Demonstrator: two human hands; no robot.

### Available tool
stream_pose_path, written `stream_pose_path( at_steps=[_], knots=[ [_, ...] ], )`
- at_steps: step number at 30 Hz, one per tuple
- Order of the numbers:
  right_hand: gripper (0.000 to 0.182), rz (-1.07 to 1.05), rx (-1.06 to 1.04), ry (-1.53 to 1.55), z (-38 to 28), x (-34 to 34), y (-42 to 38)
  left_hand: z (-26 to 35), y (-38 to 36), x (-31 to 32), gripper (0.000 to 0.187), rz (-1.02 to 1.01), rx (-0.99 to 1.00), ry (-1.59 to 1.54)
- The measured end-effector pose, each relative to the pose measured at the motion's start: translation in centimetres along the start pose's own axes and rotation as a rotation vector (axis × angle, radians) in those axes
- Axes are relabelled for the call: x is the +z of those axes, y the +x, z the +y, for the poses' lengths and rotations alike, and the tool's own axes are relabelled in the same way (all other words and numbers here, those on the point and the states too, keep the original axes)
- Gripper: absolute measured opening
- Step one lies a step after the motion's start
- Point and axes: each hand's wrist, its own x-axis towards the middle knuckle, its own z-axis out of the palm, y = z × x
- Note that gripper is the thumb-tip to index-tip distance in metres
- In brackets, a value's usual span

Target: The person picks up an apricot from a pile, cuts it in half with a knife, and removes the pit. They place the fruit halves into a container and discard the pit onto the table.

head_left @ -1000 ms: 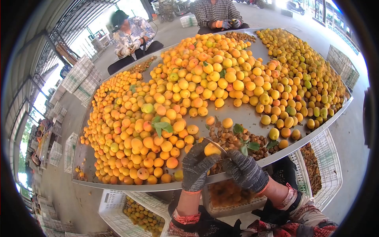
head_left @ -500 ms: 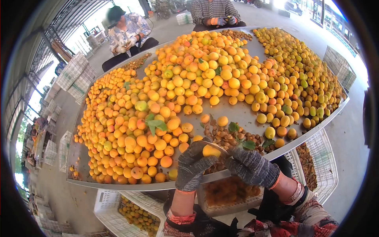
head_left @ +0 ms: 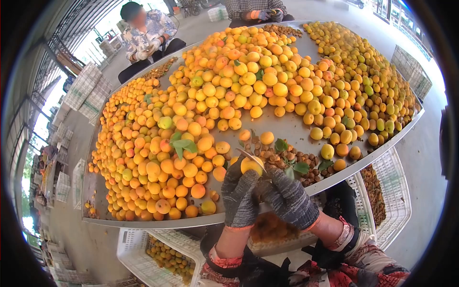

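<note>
My left hand [head_left: 240, 198], in a dark grey knit glove, is closed around a yellow-orange apricot [head_left: 251, 166] above the table's near edge. A thin, slightly curved knife blade [head_left: 247, 155] lies across the fruit. Its other end runs into my gloved right hand [head_left: 292, 200], whose fingers are closed and hide the handle. Both hands are close together, thumbs toward the fruit. Just beyond them, brown apricot pits [head_left: 306, 162] lie in a heap with a few green leaves [head_left: 301, 168]. A large pile of apricots [head_left: 191, 129] spreads over the metal table [head_left: 272, 125].
Greener apricots [head_left: 363, 86] cover the table's right side. Under the near edge stand white plastic crates, one with apricots [head_left: 169, 256], another with brown pieces [head_left: 374, 193]. Two people [head_left: 146, 36] sit across the table. Stacked crates [head_left: 88, 88] stand at left.
My hands have risen slightly with the apricot, the left one also shifting right. The blade now slants more steeply across the fruit. The whole view has shifted a little.
</note>
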Motion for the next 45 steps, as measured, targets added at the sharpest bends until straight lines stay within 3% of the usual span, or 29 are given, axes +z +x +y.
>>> stream_pose_path(
  at_steps=[4,6,7,9,10,12,13,15,17,19,21,22,24,26,28,31,33,36,39,40,42,44,45],
  knots=[
    [0.034,-0.006,-0.156,-0.095,1.7,-1.3,-0.7,1.7,0.2,0.3,0.036,-0.129,-0.058,0.202],
    [0.036,-0.256,0.033,0.093,1.4,-2.9,-0.3,2.7,0.4,0.2,0.037,-0.149,-0.039,0.308],
    [0.036,-0.258,0.033,0.094,1.3,-3.1,0.2,3.1,0.5,-0.1,0.036,-0.214,-0.044,0.472],
    [0.038,-0.228,-0.204,-0.144,1.2,-3.4,0.6,3.1,0.3,-0.1,0.036,-0.276,-0.053,0.637],
    [0.038,-0.228,-0.204,-0.145,1.4,-3.1,0.7,2.8,0.2,0.3,0.034,-0.206,0.016,0.61],
    [0.04,-0.068,-0.48,-0.526,1.6,-1.9,0.8,1.9,0.1,0.9,0.032,-0.137,0.086,0.583],
    [0.04,-0.069,-0.481,-0.522,0.7,-1.0,0.8,1.3,-0.1,1.0,0.033,-0.056,0.056,0.448],
    [0.04,0.15,-0.052,0.079,-1.2,0.8,0.6,1.0,-0.1,1.1,0.034,0.028,0.029,0.309],
    [0.042,0.069,-0.021,-0.004,0.1,1.3,-0.4,1.1,-0.1,1.2,0.041,-0.024,-0.152,0.089],
    [0.045,-0.011,0.02,-0.088,0.2,1.0,-0.6,1.1,0.1,0.7,0.044,-0.061,-0.163,0.076],
    [0.047,-0.101,0.177,0.1,-0.6,-0.2,0.4,1.0,0.5,0.4,0.046,-0.114,-0.161,0.06],
    [0.047,-0.101,0.172,0.095,-0.3,-0.5,0.5,0.8,0.5,-0.1,0.046,-0.073,-0.116,0.136],
    [0.044,-0.124,-0.115,-0.069,0.3,-1.0,0.2,0.8,0.5,-0.3,0.046,-0.026,-0.073,0.212],
    [0.043,-0.114,-0.032,-0.072,-0.4,-1.4,0.5,1.4,0.4,0.0,0.045,-0.1,-0.02,0.388],
    [0.043,-0.098,0.05,-0.078,-0.4,-1.7,0.5,1.6,0.1,0.3,0.043,-0.097,-0.061,0.355],
    [0.042,-0.117,-0.115,-0.179,1.3,-2.3,0.0,2.1,0.3,-0.1,0.039,-0.126,-0.122,0.371],
    [0.032,-0.117,-0.376,-0.358,2.1,-2.7,0.0,2.6,0.4,-0.4,0.037,-0.151,-0.141,0.42],
    [0.033,-0.23,-0.237,-0.204,1.6,-3.4,0.7,2.8,0.4,-0.2,0.035,-0.217,-0.129,0.469],
    [0.035,-0.096,-0.327,-0.321,0.9,-2.4,0.9,1.8,0.3,-0.1,0.034,-0.089,-0.032,0.469],
    [0.035,-0.097,-0.332,-0.319,0.7,-1.6,0.7,1.6,0.3,0.3,0.034,0.004,-0.098,0.304],
    [0.038,-0.024,-0.093,-0.181,0.7,0.0,0.1,0.9,0.6,-0.5,0.033,0.099,-0.164,0.139],
    [0.042,-0.023,-0.023,-0.178,0.7,0.6,0.4,-0.6,1.2,-2.9,0.032,-0.22,0.715,1.327],
    [0.046,-0.02,0.044,-0.177,0.8,0.7,0.5,-0.4,1.1,-2.2,0.032,-0.217,0.713,1.329]
  ],
)
